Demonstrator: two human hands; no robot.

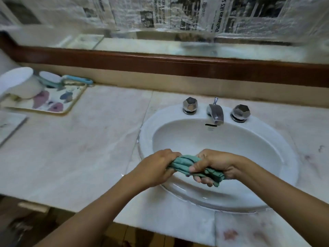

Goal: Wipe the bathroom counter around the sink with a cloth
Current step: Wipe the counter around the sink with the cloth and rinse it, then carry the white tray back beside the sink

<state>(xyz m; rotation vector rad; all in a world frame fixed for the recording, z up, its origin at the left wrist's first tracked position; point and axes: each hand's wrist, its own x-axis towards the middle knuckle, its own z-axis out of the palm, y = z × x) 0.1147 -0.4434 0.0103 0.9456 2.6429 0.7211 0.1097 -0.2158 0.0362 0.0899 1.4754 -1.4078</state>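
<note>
We are holding the teal cloth (185, 164) twisted into a rope above the near side of the sink (277, 139), clear of the marble tabletop (80, 139). Our left hand (156, 168) is closing its fingers (173, 155) around one end; our right hand (213, 166) is clamping the other end, with a short tail hanging below the fist. Judging by the twist, we are wringing the cloth before wiping. To do this well, we are keeping both fists over the basin so any drips fall inside it, turning the wrists in opposite directions, and squeezing until the cloth feels merely damp. The faucet (215, 113) is showing no running water. The floral tray (53, 100) at far left is standing well apart, and reddish marks are showing on the tabletop near the front edge, probably worth firm passes.
</note>
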